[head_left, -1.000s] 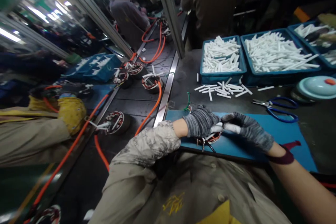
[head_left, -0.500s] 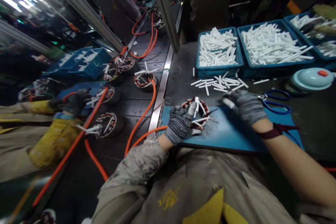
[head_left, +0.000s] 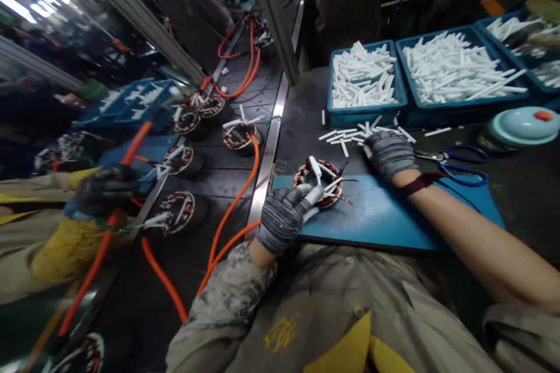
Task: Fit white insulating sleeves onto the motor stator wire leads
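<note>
A stator [head_left: 298, 175], a ring of copper windings with white sleeves and dark wire ends on it, lies on a blue mat [head_left: 371, 215]. My left hand [head_left: 284, 215], in a grey striped glove with pale fingertips, grips its near left rim, fingers over the top. A thick white sleeve [head_left: 315, 169] stands tilted at the ring's far side. My right hand [head_left: 390, 153], gloved alike, is at the right end of a loose pile of white sleeves [head_left: 343, 137]. Its fingers curl down to the table; the fingertips are hidden, so what they pinch does not show.
Blue bins [head_left: 367, 111] full of white sleeves stand behind the pile. Blue-handled scissors [head_left: 464, 163] and a lidded container [head_left: 520, 131] are at right. On the left, a conveyor [head_left: 219, 186] carries more stators and orange hoses [head_left: 238, 204]; a co-worker's gloved hand [head_left: 105, 189] holds a hose.
My right hand has moved left and up to the pile of sleeves. My left hand has drawn back to the stator's near left edge, uncovering more of the ring.
</note>
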Motion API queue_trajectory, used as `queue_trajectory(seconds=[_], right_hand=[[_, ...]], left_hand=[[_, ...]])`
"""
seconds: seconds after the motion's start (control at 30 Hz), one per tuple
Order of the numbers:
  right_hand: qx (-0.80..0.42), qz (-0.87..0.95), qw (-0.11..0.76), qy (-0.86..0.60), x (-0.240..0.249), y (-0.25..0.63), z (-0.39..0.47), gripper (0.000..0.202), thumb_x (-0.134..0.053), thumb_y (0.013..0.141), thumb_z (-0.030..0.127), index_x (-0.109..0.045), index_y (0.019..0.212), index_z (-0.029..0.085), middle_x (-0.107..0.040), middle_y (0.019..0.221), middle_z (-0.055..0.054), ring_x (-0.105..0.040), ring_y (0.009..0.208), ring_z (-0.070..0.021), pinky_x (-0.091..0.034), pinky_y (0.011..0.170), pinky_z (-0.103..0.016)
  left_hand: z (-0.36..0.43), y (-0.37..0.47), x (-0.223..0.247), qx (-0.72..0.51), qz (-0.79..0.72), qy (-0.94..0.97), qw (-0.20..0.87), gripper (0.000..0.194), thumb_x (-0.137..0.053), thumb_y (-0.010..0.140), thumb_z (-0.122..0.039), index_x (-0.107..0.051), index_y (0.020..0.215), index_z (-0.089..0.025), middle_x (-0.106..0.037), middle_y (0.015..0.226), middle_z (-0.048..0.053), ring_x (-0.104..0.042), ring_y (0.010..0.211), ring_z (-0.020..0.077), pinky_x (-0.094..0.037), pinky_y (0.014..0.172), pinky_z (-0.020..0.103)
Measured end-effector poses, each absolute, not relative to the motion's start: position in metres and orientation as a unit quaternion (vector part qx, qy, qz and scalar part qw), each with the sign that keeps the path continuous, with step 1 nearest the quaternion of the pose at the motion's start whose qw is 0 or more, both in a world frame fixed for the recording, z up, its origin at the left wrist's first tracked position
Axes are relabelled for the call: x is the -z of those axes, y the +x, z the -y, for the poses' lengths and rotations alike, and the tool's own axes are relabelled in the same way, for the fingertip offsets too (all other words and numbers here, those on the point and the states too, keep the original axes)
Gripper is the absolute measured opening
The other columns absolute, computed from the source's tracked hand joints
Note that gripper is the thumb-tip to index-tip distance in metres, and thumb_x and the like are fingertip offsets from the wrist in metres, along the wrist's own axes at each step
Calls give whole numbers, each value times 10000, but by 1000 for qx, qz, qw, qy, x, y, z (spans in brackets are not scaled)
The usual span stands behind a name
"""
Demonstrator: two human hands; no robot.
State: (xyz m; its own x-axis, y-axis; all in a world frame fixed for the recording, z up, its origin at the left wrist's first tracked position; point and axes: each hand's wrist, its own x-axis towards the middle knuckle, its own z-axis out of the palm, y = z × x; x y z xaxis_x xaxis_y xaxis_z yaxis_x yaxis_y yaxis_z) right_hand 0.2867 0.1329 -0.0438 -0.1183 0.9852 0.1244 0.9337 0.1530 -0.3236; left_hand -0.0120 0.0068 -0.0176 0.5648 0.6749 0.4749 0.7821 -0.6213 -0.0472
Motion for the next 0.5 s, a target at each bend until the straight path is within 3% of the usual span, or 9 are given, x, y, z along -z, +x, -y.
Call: queue_trajectory(seconds=[0.17,0.27,0.4,0.5], right_hand=[[-148,708,270,-636,22,287,-66,393,-500,992,462,-655,1211,176,-785,1061,-126,-756,904,-259,-612,818,-403],[-260,677,388,-569,11,288,-35,284,-629,909,436,-724,1068,221,-807,1021,-83,-774,870,-240,-628,807,-379],[-296,661,397,-563,6,286,-26,224,-675,869,394,-763,995,231,-817,953,-77,-773,816,-252,-633,772,-399],[-288,692,386,-538,7,285,-31,226,-652,911,400,-775,1043,263,-815,1004,-73,-766,894,-273,-619,863,-445]], left_hand=[[-10,-13,20,199,423,-882,58,336,-613,1017,-248,-698,1342,-266,-779,1220,59,-744,1079,207,-583,898,341],[-12,-14,21,212,398,-890,67,323,-571,1038,-228,-692,1338,-229,-787,1215,60,-746,1112,204,-572,914,350],[-12,-14,18,221,388,-891,83,300,-562,1049,-232,-698,1315,-206,-796,1208,55,-754,1112,195,-565,921,346],[-11,-14,18,207,400,-891,56,323,-593,1027,-223,-693,1334,-221,-788,1230,64,-750,1126,204,-570,935,358]])
